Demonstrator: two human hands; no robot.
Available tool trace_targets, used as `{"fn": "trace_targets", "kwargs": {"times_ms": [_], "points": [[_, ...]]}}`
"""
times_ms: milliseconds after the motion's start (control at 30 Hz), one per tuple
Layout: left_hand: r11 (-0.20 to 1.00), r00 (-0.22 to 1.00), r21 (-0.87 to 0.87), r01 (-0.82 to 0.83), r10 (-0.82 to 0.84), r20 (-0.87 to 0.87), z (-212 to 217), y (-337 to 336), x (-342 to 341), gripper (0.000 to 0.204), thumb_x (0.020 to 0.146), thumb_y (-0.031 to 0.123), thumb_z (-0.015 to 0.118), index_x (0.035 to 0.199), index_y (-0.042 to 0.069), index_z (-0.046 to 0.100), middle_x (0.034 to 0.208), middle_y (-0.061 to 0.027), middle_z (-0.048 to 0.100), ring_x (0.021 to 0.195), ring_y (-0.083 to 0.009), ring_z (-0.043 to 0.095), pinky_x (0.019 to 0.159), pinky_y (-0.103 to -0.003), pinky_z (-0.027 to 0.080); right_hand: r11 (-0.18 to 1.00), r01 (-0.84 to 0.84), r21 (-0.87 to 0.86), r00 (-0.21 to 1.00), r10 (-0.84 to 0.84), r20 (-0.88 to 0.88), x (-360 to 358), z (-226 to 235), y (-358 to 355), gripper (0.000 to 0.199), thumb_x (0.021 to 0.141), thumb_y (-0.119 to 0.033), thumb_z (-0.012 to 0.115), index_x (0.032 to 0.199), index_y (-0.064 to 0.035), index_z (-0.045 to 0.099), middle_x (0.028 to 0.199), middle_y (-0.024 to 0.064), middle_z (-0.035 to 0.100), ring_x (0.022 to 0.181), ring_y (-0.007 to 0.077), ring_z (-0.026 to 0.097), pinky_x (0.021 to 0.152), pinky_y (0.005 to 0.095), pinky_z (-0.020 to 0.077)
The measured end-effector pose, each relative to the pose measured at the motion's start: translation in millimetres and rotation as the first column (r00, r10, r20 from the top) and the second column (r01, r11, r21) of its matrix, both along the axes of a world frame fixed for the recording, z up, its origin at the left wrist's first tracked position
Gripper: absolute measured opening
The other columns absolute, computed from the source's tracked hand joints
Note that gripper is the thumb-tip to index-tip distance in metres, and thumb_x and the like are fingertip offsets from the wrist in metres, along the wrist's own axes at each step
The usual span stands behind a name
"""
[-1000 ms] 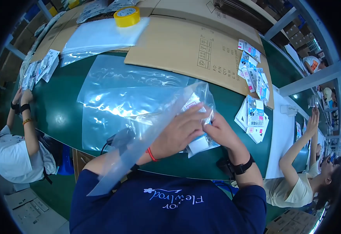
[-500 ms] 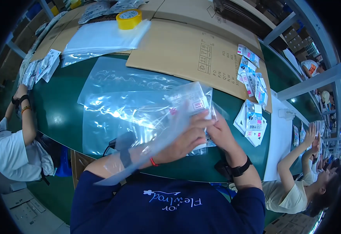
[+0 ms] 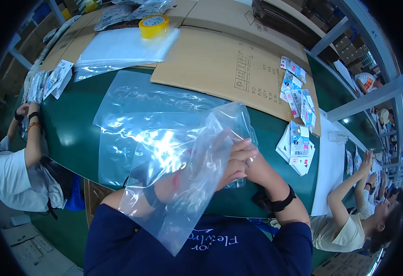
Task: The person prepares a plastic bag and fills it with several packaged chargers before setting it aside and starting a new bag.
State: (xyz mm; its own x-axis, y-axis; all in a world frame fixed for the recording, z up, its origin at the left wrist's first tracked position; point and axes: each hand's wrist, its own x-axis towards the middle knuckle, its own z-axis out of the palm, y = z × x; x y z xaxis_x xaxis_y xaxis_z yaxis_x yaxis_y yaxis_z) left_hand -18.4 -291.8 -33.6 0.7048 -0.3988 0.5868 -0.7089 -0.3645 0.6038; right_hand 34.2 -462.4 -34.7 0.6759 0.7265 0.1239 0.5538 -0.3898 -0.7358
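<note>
Nearest, here's the dark shirt [image 3: 137, 244], with the forearms [image 3: 277, 186] angling inward above it. A loose clear bag [image 3: 190, 193] drapes over the left arm, its corner down across the shirt! Up at the meeting point, the left hand [image 3: 233, 161] lies over the right hand [image 3: 256, 168], its fingers together, lightly bent; the right's fingers are mostly hidden. Whether either grips the bag, there's no telling. Beyond, flat clear sheets [image 3: 114, 156], white packets [image 3: 299, 149] off right, then cardboard [image 3: 201, 64] and a yellow tape roll [image 3: 154, 29].
</note>
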Motion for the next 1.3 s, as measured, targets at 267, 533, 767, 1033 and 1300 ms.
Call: {"fn": "trace_targets", "kwargs": {"times_ms": [267, 533, 767, 1033, 1300], "points": [[0.979, 0.975, -0.080, -0.188, 0.196, 0.103, 4.6, 16.4, 8.7, 0.035, 0.084, 0.015, 0.067, 0.114, 0.005, 0.052, 0.133, -0.0151, 0.048, 0.127, -0.0323, 0.042, 0.109, -0.049, 0.025, 0.809, 0.439, 0.390, 0.828, -0.196, -0.526, 29.5, 13.8, -9.4, 0.035, 0.093, -0.016, 0.055, 0.123, 0.0007, 0.050, 0.110, 0.0076, 0.061, 0.098, 0.0155, 0.059, 0.086, 0.0298, 0.0464], [0.734, 0.837, -0.547, -0.402, 0.051, -0.545, -14.9, 3.8, 24.3, 0.059, 0.082, 0.006, 0.068, 0.134, 0.000, 0.040, 0.121, -0.0183, 0.052, 0.112, -0.0222, 0.053, 0.091, -0.036, 0.046, 0.639, 0.606, 0.474, 0.683, -0.113, -0.722, 51.6, 16.0, -12.0, 0.037, 0.093, -0.020, 0.057, 0.123, -0.0006, 0.050, 0.110, 0.0094, 0.062, 0.094, 0.0143, 0.063, 0.082, 0.0276, 0.0508], [0.755, 0.573, -0.629, -0.186, -0.436, -0.694, -24.5, 16.5, 31.1, 0.042, 0.082, 0.008, 0.069, 0.119, 0.001, 0.051, 0.102, -0.0089, 0.062, 0.092, -0.0130, 0.060, 0.080, -0.026, 0.049, 0.740, 0.512, 0.437, 0.641, 0.011, -0.768, 61.6, 15.8, -12.8, 0.038, 0.092, -0.021, 0.057, 0.123, 0.0002, 0.050, 0.109, 0.0097, 0.063, 0.092, 0.0140, 0.064, 0.079, 0.0266, 0.0532], [0.941, 0.467, -0.285, -0.185, -0.171, -0.867, -16.8, 16.3, 31.1, 0.015, 0.086, 0.012, 0.067, 0.095, 0.001, 0.062, 0.085, -0.0027, 0.064, 0.078, -0.0088, 0.060, 0.068, -0.023, 0.049, 0.915, 0.319, 0.248, 0.486, 0.067, -0.872, 80.6, 16.9, -15.0, 0.036, 0.091, -0.020, 0.059, 0.120, 0.0010, 0.053, 0.108, 0.0098, 0.065, 0.092, 0.0137, 0.065, 0.080, 0.0263, 0.0532], [0.846, 0.509, -0.526, -0.093, -0.413, -0.755, -29.5, 16.1, 24.9, 0.023, 0.085, 0.022, 0.069, 0.088, 0.000, 0.064, 0.073, 0.0002, 0.062, 0.067, -0.0046, 0.055, 0.060, -0.020, 0.044, 0.972, 0.162, 0.172, 0.419, 0.090, -0.904, 95.5, 18.3, -9.6, 0.038, 0.090, -0.022, 0.061, 0.120, 0.0011, 0.054, 0.107, 0.0094, 0.065, 0.091, 0.0134, 0.065, 0.080, 0.0262, 0.0530]]}}
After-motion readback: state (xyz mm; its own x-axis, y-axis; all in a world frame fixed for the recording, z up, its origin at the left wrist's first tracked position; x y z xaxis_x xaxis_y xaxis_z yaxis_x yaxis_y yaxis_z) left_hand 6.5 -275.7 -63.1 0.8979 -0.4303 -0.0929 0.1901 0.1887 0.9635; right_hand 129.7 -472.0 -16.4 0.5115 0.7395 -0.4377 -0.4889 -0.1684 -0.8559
